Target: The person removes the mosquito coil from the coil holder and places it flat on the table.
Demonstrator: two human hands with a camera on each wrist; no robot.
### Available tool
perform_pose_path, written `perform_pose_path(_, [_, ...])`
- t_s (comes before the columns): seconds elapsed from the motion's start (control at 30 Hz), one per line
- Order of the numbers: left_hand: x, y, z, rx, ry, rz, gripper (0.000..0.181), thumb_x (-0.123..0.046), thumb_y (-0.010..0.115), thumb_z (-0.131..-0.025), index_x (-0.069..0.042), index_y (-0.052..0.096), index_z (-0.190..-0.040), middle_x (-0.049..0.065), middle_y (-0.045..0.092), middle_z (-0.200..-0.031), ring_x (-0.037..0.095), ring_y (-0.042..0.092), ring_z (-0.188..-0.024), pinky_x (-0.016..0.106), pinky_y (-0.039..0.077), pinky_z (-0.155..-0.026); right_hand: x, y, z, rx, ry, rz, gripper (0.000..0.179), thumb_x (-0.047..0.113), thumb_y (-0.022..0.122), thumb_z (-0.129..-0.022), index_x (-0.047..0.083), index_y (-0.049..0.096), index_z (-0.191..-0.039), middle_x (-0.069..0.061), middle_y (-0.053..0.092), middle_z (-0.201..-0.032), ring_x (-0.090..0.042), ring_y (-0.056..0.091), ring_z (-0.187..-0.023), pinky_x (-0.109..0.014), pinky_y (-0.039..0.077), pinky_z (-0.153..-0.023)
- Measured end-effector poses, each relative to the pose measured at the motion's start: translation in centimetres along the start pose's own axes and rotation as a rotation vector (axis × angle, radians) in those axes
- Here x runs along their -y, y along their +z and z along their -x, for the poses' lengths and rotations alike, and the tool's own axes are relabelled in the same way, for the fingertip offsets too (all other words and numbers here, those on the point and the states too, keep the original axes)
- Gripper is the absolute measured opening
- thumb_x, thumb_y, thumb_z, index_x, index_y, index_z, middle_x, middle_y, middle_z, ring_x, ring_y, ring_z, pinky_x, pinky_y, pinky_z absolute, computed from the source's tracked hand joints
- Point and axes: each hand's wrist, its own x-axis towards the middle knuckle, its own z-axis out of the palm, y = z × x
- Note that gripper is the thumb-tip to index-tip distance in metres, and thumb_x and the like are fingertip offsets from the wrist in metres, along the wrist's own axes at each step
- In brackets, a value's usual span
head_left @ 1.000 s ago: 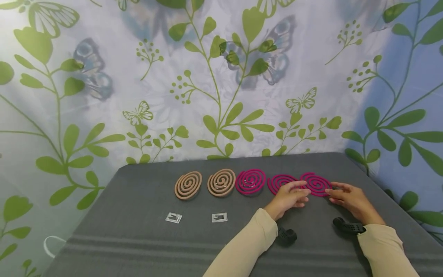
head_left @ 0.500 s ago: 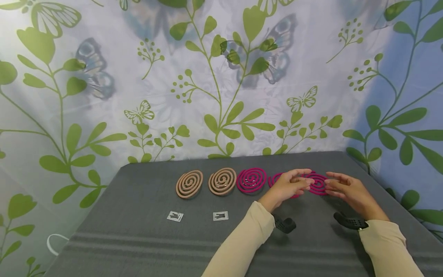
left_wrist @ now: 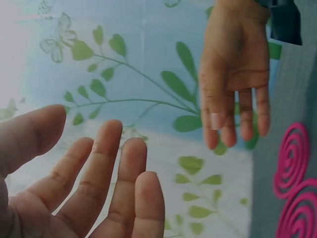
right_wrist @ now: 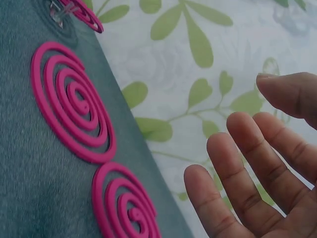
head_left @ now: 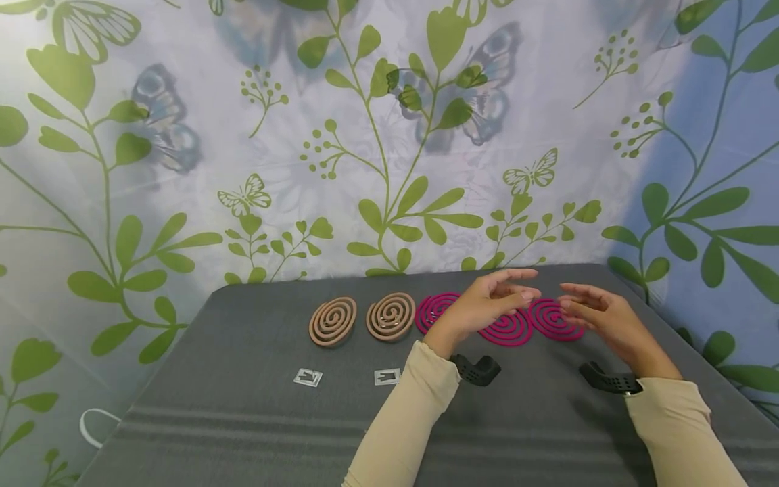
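Left hand (head_left: 483, 301) and right hand (head_left: 616, 329) both in the air, not touching anything; fingers loosely spread, slightly bent, thumbs apart from fingertips, nothing pinched; hands well apart from each other. 5 flat spiral coils in 1 row along the far edge of the surface (head_left: 243, 419): 3 magenta, 2 tan. Middle magenta coil (head_left: 506, 330) and right magenta coil (head_left: 555, 319) lie flat, rims touching, toward the far right corner; these 2 nearest the hands. Left magenta coil (head_left: 433, 312), partly behind left hand in head view, sits tilted on a shiny stand (right_wrist: 57, 16). Right tan coil (head_left: 391, 316) is next, then left tan coil (head_left: 333, 321), closest to the far left corner. 2 silver pieces, left silver piece (head_left: 308, 377) and right silver piece (head_left: 387, 377), lie apart, nearer the near edge than the tan coils. Black wrist devices at the left wrist (head_left: 477, 370) and right wrist (head_left: 608, 379); beige sleeves (head_left: 398, 409). Leaf-and-butterfly cloth (head_left: 274, 155) hangs behind the far edge; white loop (head_left: 83, 429) beyond the left edge.
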Motion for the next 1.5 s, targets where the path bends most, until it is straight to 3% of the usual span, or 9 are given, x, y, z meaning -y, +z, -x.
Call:
perform_pose_path(0.23, [-2.6, -2.1, 2.7, 0.101, 0.081, -0.151, 0.053, -0.011, 0.061, -0.112, -0.007, 0.048, -0.162, 0.023, 0.065, -0.146, 0.004, 0.066, -0.123, 0.024, 0.052, -0.105, 1.9, 1.3, 0.1, 0.004, -0.046, 0.155, 0.053, 0.020, 0.069, -0.109, -0.004, 0.052, -0.153, 0.025, 0.067, -0.112, 0.003, 0.070, -0.103, -0.019, 0.059, -0.087])
perform_pose_path(0.4, [-3.9, -3.6, 4.7, 0.132, 0.108, -0.263, 0.055, -0.010, 0.062, -0.111, -0.007, 0.046, -0.163, 0.019, 0.069, -0.142, 0.006, 0.068, -0.119, 0.024, 0.053, -0.103, 2.8, 2.3, -0.1, 0.022, -0.074, 0.198, 0.053, 0.017, 0.070, -0.108, -0.005, 0.054, -0.153, 0.015, 0.069, -0.116, 0.002, 0.070, -0.101, -0.021, 0.059, -0.084])
perform_pose_path(0.57, [-4.2, -4.9, 6.0, 0.134, 0.150, -0.335, 0.054, -0.010, 0.062, -0.111, -0.005, 0.046, -0.163, 0.017, 0.072, -0.138, 0.007, 0.070, -0.110, 0.024, 0.054, -0.094, 3.3, 3.2, -0.2, 0.053, -0.142, 0.232, 0.050, 0.011, 0.069, -0.108, -0.007, 0.054, -0.152, 0.018, 0.070, -0.115, 0.004, 0.068, -0.102, -0.020, 0.058, -0.085])
perform_pose_path(0.7, [-3.5, -6.1, 6.9, 0.137, 0.170, -0.367, 0.051, -0.009, 0.062, -0.111, -0.005, 0.050, -0.160, 0.017, 0.073, -0.134, 0.008, 0.071, -0.113, 0.026, 0.055, -0.092, 3.4, 4.0, -0.3, 0.066, -0.227, 0.274, 0.044, 0.004, 0.069, -0.106, -0.011, 0.057, -0.146, 0.023, 0.070, -0.112, 0.005, 0.067, -0.101, -0.020, 0.057, -0.082])
perform_pose_path(0.8, [-2.8, -7.0, 7.7, 0.108, 0.145, -0.368, 0.049, -0.009, 0.063, -0.111, -0.005, 0.052, -0.159, 0.015, 0.074, -0.132, 0.011, 0.071, -0.113, 0.026, 0.055, -0.089, 3.2, 4.6, -0.4, 0.078, -0.262, 0.288, 0.041, 0.001, 0.070, -0.105, -0.011, 0.060, -0.143, 0.020, 0.071, -0.112, 0.004, 0.067, -0.100, -0.020, 0.056, -0.079])
perform_pose_path(1.03, [-1.0, -9.7, 8.8, 0.044, 0.114, -0.349, 0.049, -0.007, 0.062, -0.110, -0.002, 0.052, -0.158, 0.022, 0.072, -0.134, 0.033, 0.069, -0.124, 0.030, 0.055, -0.093, 1.9, 6.2, -0.8, 0.099, -0.314, 0.280, 0.039, -0.002, 0.072, -0.102, -0.010, 0.064, -0.140, 0.012, 0.074, -0.112, 0.003, 0.067, -0.100, -0.021, 0.055, -0.078])
perform_pose_path(1.33, [1.6, -12.9, 8.6, 0.024, 0.066, -0.303, 0.053, -0.002, 0.057, -0.110, 0.003, 0.045, -0.161, 0.034, 0.065, -0.138, 0.050, 0.062, -0.130, 0.059, 0.053, -0.105, 0.7, 8.6, -1.8, 0.142, -0.228, 0.255, 0.040, 0.003, 0.071, -0.104, -0.011, 0.062, -0.141, -0.022, 0.075, -0.116, -0.007, 0.069, -0.099, -0.026, 0.056, -0.080])
perform_pose_path(1.43, [2.4, -13.6, 8.5, 0.019, 0.030, -0.300, 0.053, -0.001, 0.057, -0.110, 0.006, 0.043, -0.161, 0.034, 0.065, -0.138, 0.051, 0.061, -0.130, 0.066, 0.050, -0.101, 0.4, 9.4, -2.3, 0.158, -0.212, 0.245, 0.043, 0.003, 0.071, -0.104, -0.011, 0.061, -0.143, -0.023, 0.075, -0.117, -0.011, 0.071, -0.100, -0.027, 0.056, -0.081])
perform_pose_path(1.5, [2.9, -14.0, 8.5, 0.010, -0.001, -0.308, 0.053, -0.002, 0.057, -0.111, 0.005, 0.042, -0.162, 0.033, 0.066, -0.136, 0.051, 0.066, -0.114, 0.058, 0.054, -0.090, 0.2, 9.9, -2.8, 0.170, -0.201, 0.219, 0.046, 0.002, 0.071, -0.104, -0.013, 0.058, -0.145, -0.025, 0.074, -0.118, -0.012, 0.072, -0.100, -0.028, 0.059, -0.081])
